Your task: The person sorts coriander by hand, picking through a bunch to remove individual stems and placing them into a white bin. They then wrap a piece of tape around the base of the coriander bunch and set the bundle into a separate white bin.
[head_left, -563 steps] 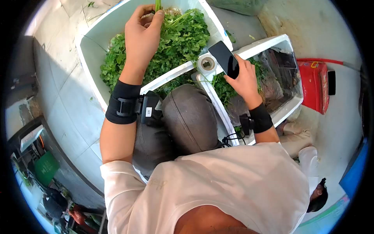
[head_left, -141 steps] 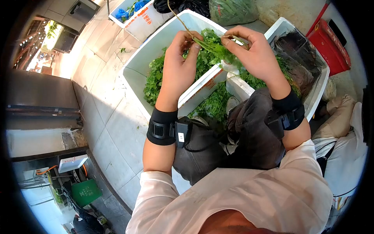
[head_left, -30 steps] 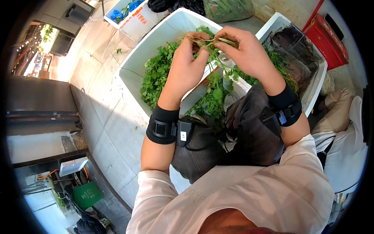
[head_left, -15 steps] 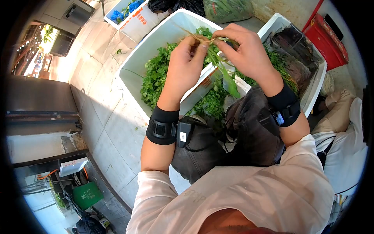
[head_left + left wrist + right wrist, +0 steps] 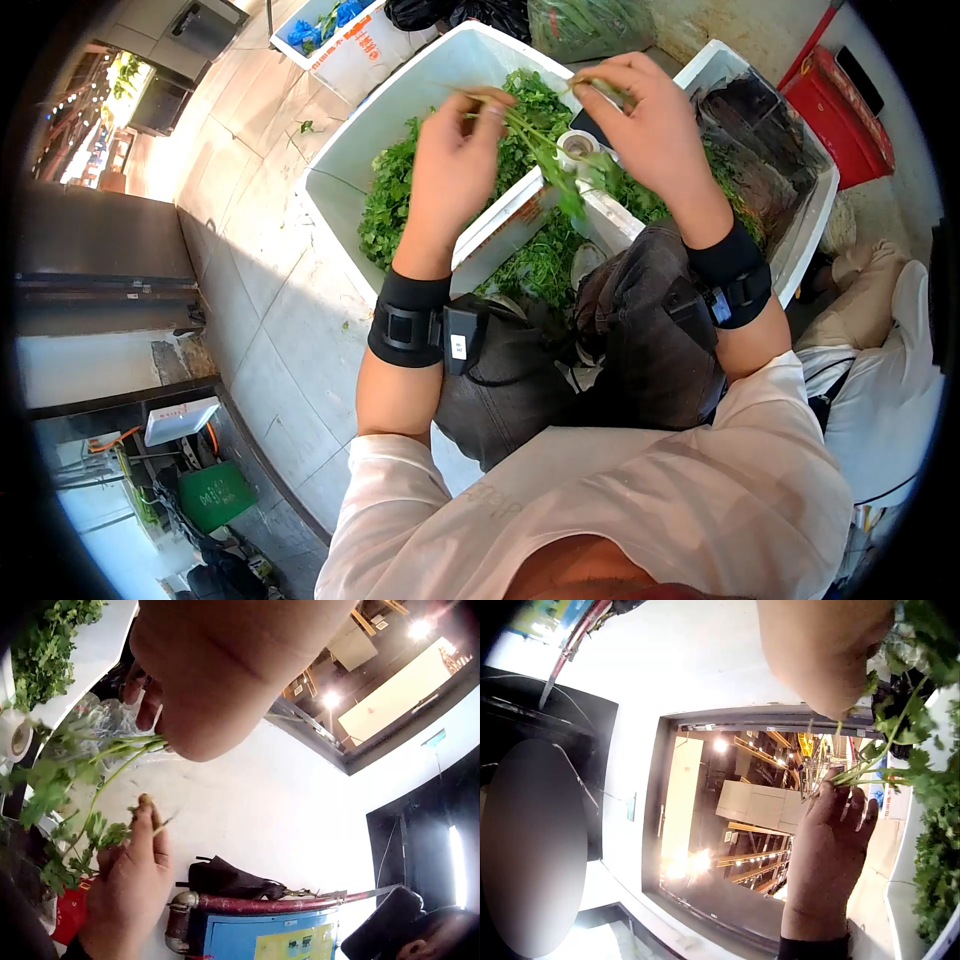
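My left hand [image 5: 455, 165] pinches the stems of a leafy green sprig [image 5: 543, 150] above the large foam box [image 5: 335, 225], its leaves hanging toward the right. Level with it, my right hand [image 5: 655, 130] pinches a small thin piece between thumb and fingers, apart from the left. The left wrist view shows the right hand [image 5: 135, 877] with a short stem piece at its fingertips. In the right wrist view the left hand [image 5: 821, 855] has its fingers curled round the sprig's stems. Leafy greens [image 5: 390, 195] fill much of the box.
A white roll [image 5: 577, 147] stands at the corner between boxes, a dark flat object beside it partly hidden. The right foam box [image 5: 822, 215] holds greens and dark plastic. Loose greens [image 5: 545, 265] lie near the knees. A red container [image 5: 840, 120] and another person [image 5: 880, 370] are at the right.
Long before, the right hand held a phone over the boxes. Half a second ago both hands met at the stems; now they are apart, the sprig staying with the left.
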### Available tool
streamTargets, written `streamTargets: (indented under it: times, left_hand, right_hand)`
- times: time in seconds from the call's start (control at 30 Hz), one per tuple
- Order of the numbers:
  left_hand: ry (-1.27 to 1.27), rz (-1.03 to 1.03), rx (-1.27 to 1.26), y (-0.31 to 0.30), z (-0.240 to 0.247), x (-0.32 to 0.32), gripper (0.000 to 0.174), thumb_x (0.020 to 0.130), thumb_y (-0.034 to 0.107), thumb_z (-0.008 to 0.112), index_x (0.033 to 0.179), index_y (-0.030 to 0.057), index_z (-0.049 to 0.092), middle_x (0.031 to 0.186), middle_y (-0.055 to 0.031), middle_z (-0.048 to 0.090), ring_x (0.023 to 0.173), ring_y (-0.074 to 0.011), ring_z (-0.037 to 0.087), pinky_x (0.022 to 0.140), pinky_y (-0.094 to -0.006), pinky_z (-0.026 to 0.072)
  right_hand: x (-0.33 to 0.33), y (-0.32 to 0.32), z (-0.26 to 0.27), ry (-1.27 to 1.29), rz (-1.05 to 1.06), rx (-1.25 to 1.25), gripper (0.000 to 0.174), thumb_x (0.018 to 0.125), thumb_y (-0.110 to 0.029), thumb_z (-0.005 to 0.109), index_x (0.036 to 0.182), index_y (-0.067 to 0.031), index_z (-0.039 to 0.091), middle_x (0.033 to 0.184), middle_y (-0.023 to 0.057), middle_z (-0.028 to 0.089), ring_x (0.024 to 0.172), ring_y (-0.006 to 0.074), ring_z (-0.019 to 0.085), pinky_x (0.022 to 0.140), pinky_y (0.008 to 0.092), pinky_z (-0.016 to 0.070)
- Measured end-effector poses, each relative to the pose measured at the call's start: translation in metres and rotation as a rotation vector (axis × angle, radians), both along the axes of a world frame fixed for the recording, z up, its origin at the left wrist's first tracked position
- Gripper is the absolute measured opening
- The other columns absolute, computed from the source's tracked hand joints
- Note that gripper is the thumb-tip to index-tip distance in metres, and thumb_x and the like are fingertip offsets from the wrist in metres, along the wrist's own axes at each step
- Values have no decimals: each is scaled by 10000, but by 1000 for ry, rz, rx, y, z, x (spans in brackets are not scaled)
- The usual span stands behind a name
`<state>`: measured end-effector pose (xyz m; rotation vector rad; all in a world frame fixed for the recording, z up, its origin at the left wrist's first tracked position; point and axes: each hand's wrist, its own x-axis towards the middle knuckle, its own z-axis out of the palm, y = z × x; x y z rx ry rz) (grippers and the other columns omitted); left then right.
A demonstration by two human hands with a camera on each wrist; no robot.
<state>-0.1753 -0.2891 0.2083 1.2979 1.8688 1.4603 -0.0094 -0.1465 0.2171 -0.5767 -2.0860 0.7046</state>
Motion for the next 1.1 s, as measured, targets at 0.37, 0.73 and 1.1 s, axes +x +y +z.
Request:
streamTargets:
  times: [0.37,0.73,1.1]
  left_hand:
    - [-56,418,315,-6,6,-8,182,1069,167,523,1139,51,644,972,-12,611,883,-99,525,802,-269,435]
    - [-248,512,498,-8,5,-19,195,1087,182,468,1159,68,609,1078,-31,610,937,-131,553,853,-308,442]
    - [-347,540,665,-8,4,-20,222,1094,182,477,1242,39,562,1127,-64,612,962,-140,566,895,-303,467]
  right_hand:
    - [-6,-5,-10,-287,99,4,258,927,-257,689,1072,-57,765,971,166,653,915,367,645,797,451,518]
    - [-6,9,-15,-195,151,-171,331,978,-319,642,1083,-22,741,996,189,654,834,349,643,764,434,507]
    - [0,12,-4,100,86,-306,328,1060,-315,533,1072,-49,725,691,7,557,629,85,443,584,295,384]
